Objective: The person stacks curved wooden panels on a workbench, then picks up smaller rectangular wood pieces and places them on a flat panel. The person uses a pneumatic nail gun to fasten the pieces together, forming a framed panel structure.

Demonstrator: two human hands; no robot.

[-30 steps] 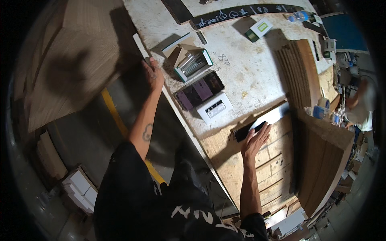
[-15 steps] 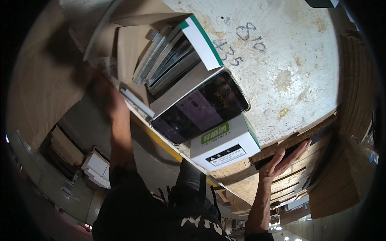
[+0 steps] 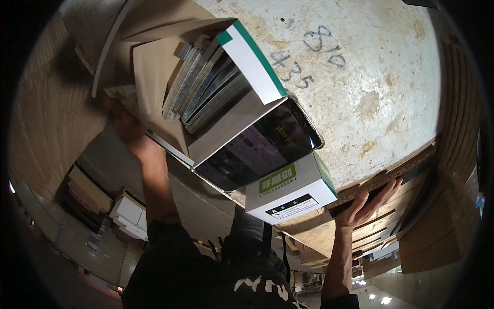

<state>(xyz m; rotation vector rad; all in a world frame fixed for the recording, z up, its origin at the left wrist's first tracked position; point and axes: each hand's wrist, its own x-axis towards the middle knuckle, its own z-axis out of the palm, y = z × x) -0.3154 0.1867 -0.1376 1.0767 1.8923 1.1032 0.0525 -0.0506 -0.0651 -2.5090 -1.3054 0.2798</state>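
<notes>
My left hand is in shadow beside the left side of an open cardboard box; its fingers are too dark and blurred to read, near the brown panels at the left. My right hand lies with fingers stretched out along the dark edge of a wooden board, gripping nothing visible. Several grey metal strips lean inside the open box. A phone with its screen lit leans along the box's near side. Just to its right stands a closed white and green carton.
The boxes stand on a worn, pale tabletop with handwritten marks. Wood-grain panels rise at the left, and stacked brown boards line the right. White boxes lie lower, beyond my left arm.
The view has shifted slightly, so the open box sits a little further left. My left hand has moved a little beside the box. My right hand keeps its place on the board.
</notes>
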